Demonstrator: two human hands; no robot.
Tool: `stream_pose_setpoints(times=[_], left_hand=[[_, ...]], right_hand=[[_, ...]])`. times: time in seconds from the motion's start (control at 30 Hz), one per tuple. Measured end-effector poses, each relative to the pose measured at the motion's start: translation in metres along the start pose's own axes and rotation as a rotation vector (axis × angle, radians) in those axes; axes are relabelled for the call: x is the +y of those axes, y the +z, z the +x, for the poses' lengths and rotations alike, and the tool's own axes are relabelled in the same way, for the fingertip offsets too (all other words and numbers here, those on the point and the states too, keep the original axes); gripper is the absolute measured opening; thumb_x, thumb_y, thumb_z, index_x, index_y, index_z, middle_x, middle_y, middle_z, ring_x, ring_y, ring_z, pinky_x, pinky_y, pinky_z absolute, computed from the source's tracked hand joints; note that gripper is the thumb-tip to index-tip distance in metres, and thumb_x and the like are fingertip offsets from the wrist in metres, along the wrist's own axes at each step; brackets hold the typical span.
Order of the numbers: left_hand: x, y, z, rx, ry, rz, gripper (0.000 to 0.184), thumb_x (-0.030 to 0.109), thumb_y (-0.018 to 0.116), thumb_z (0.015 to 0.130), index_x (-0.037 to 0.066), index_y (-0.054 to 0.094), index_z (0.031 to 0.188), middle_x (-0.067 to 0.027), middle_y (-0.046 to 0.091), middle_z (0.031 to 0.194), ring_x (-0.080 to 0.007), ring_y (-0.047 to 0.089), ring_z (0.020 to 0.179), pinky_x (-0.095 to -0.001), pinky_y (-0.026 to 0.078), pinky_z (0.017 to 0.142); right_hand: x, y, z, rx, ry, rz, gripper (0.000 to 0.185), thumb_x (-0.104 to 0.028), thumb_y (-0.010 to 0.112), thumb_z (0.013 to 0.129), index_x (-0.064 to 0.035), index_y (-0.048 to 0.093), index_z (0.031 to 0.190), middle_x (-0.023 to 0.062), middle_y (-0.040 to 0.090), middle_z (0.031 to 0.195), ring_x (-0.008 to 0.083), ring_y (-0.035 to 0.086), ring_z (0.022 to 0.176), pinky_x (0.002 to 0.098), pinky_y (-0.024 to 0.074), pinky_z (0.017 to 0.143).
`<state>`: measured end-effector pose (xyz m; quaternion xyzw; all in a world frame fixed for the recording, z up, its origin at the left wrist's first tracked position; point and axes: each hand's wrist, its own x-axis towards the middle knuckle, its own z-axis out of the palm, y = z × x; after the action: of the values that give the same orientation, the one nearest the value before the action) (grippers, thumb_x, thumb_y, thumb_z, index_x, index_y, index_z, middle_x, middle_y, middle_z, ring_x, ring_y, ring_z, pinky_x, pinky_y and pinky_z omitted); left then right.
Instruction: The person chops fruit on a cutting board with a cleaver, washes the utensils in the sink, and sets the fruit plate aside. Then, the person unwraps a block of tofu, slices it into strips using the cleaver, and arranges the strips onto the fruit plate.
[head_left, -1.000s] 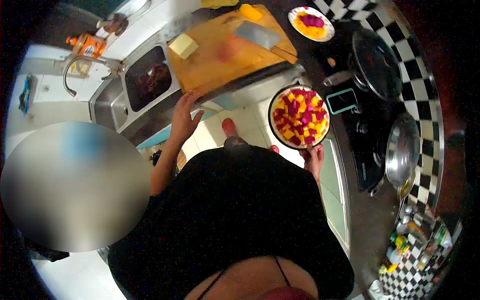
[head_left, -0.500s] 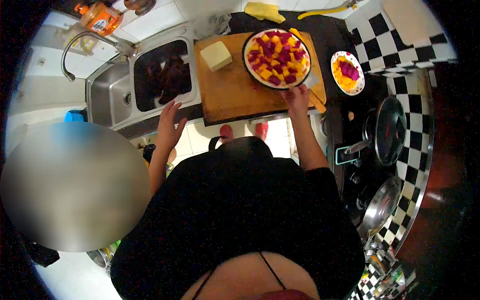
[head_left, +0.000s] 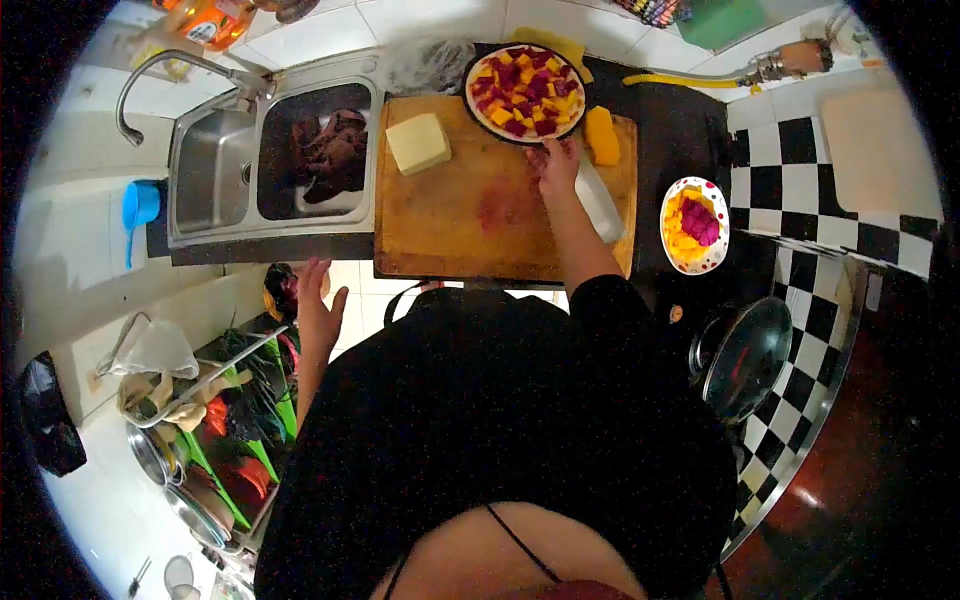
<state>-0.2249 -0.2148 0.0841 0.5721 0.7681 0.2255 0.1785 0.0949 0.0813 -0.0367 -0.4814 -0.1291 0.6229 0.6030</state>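
A round, dark-rimmed pan (head_left: 474, 108) holds yellow and magenta cubes on a pale base. It lies over the far edge of the wooden cutting board (head_left: 450, 230). My right hand (head_left: 558, 168) grips its near rim, with the fingertips partly hidden. Beside my right forearm lies a pale, flat, blade-like object (head_left: 600, 205), partly covered by the arm. A yellow chunk (head_left: 602, 136) sits right of the pan, and a pale yellow block (head_left: 418, 143) rests on the board's left. My left hand (head_left: 320, 308) hovers in front of the counter, fingers apart, holding nothing.
Left is a double sink (head_left: 240, 235) with dark, wet-looking stuff in one basin and a faucet (head_left: 150, 62) above. An oval dish (head_left: 697, 266) of yellow and magenta pieces stands right, near a lidded pan (head_left: 750, 358). Crumpled plastic (head_left: 425, 65) lies behind the board.
The pan has slid away from me, toward the back edge of the board, with my right hand at its rim. The yellow chunk and blade-like object show more. The camera view has shifted.
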Motion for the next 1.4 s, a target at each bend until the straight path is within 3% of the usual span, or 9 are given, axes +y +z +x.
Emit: stream_pose_setpoints(times=[0.37, 0.43, 0.47, 0.87, 1.03, 1.2, 1.27, 1.33, 1.4], left_hand=[[0.01, 0.001, 0.025, -0.102, -0.042, 0.052, 0.046, 0.016, 0.062, 0.08, 0.007, 0.046, 0.122, -0.0185, 0.04, 0.129, -0.036, 0.039, 0.118, -0.0423, 0.036, 0.095], [0.002, 0.0, 0.041, -0.115, 0.047, 0.037, 0.046, 0.017, 0.062, 0.08, 0.008, 0.046, 0.122, -0.0182, 0.04, 0.129, -0.0358, 0.04, 0.118, -0.0421, 0.037, 0.094], [-0.002, -0.001, 0.045, -0.11, 0.121, 0.027, 0.045, 0.017, 0.062, 0.081, 0.008, 0.046, 0.122, -0.018, 0.04, 0.129, -0.0356, 0.04, 0.117, -0.042, 0.037, 0.094], [-0.027, 0.001, 0.069, -0.189, 0.18, -0.038, 0.047, 0.015, 0.062, 0.08, 0.009, 0.046, 0.123, -0.016, 0.04, 0.129, -0.035, 0.04, 0.118, -0.0397, 0.037, 0.094], [-0.022, -0.003, 0.072, -0.233, 0.19, -0.028, 0.046, 0.015, 0.061, 0.08, 0.009, 0.045, 0.123, -0.0153, 0.041, 0.129, -0.0348, 0.04, 0.118, -0.0396, 0.037, 0.094], [-0.003, -0.013, 0.089, -0.245, 0.333, -0.059, 0.047, 0.015, 0.061, 0.08, 0.01, 0.044, 0.123, -0.0166, 0.04, 0.129, -0.0351, 0.04, 0.118, -0.0394, 0.037, 0.095], [0.009, -0.007, 0.102, -0.278, 0.289, -0.089, 0.047, 0.015, 0.061, 0.079, 0.01, 0.044, 0.123, -0.0174, 0.04, 0.128, -0.0356, 0.041, 0.117, -0.0394, 0.037, 0.095], [0.016, 0.005, 0.119, -0.304, 0.239, -0.12, 0.048, 0.014, 0.061, 0.078, 0.01, 0.044, 0.123, -0.0183, 0.04, 0.128, -0.036, 0.041, 0.117, -0.0395, 0.036, 0.096], [0.02, 0.03, 0.141, -0.221, 0.412, -0.06, 0.054, 0.014, 0.063, 0.076, 0.008, 0.042, 0.125, -0.02, 0.041, 0.126, -0.0368, 0.041, 0.116, -0.0398, 0.036, 0.096]], right_hand=[[0.001, 0.001, 0.01, 0.048, 0.011, -0.006, 0.035, -0.003, 0.057, 0.079, -0.0036, 0.037, 0.107, 0.0122, 0.053, 0.093, 0.0251, 0.061, 0.07, 0.0322, 0.0547, 0.056], [-0.012, 0.008, 0.003, -0.035, -0.05, 0.094, 0.032, -0.002, 0.057, 0.08, -0.0032, 0.036, 0.104, 0.0129, 0.051, 0.096, 0.0262, 0.061, 0.07, 0.0325, 0.0556, 0.057], [-0.017, 0.011, -0.004, 0.042, -0.023, -0.062, 0.029, -0.002, 0.058, 0.08, -0.0036, 0.036, 0.099, 0.0136, 0.049, 0.1, 0.0287, 0.061, 0.073, 0.0335, 0.0563, 0.057], [-0.021, 0.03, -0.007, 0.221, 0.029, -0.304, 0.023, 0.006, 0.054, 0.081, 0.0011, 0.035, 0.092, 0.0161, 0.046, 0.093, 0.0328, 0.062, 0.073, 0.0366, 0.0593, 0.058], [-0.012, 0.023, -0.007, 0.127, 0.059, -0.222, 0.02, 0.004, 0.053, 0.083, 0.0023, 0.036, 0.092, 0.0177, 0.051, 0.09, 0.0323, 0.063, 0.075, 0.0362, 0.0585, 0.056], [-0.006, 0.013, -0.019, 0.123, 0.023, -0.243, 0.018, 0.002, 0.052, 0.084, 0.003, 0.037, 0.095, 0.019, 0.056, 0.086, 0.0303, 0.064, 0.075, 0.0353, 0.058, 0.057], [-0.003, 0.01, -0.015, -0.015, -0.01, -0.235, 0.019, 0.0, 0.052, 0.085, 0.0036, 0.038, 0.096, 0.0194, 0.056, 0.087, 0.0291, 0.064, 0.074, 0.0351, 0.0578, 0.058], [0.002, 0.013, -0.005, 0.07, 0.023, -0.265, 0.019, -0.001, 0.053, 0.085, 0.0044, 0.039, 0.098, 0.0192, 0.056, 0.089, 0.0288, 0.064, 0.073, 0.0349, 0.0578, 0.059], [0.015, 0.003, 0.015, 0.147, 0.059, -0.299, 0.021, -0.002, 0.053, 0.085, 0.0052, 0.04, 0.099, 0.019, 0.056, 0.09, 0.0285, 0.064, 0.073, 0.0348, 0.0577, 0.059]])
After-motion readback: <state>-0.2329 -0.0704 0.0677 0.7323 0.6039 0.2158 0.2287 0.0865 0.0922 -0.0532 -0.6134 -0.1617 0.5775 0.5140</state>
